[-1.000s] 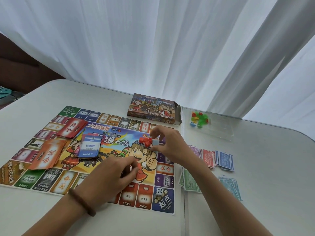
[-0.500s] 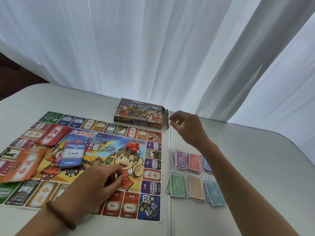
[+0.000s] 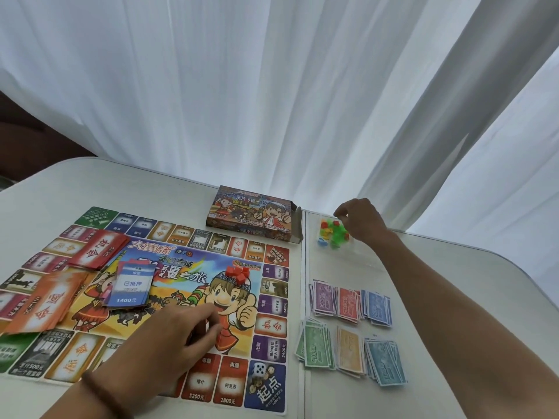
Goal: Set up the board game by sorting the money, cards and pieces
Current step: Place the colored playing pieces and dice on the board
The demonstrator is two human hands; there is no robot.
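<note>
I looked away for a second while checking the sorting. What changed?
The right hand left the red pieces on the board and reached right to the coloured pieces beyond the money. The left hand, cards and money stayed put.

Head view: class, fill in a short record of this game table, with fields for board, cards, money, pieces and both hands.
Board: game board, flat on the table's left part
Cards: red stack, orange stack and blue stack, all lying on the board
Money: six colour-sorted money piles, right of the board
Pieces: red pieces on the board; mixed coloured pieces right of the box
Left hand: rests on the board, fingers curled, grip unclear
Right hand: over the mixed pieces, fingers pinched, grip unclear
</note>
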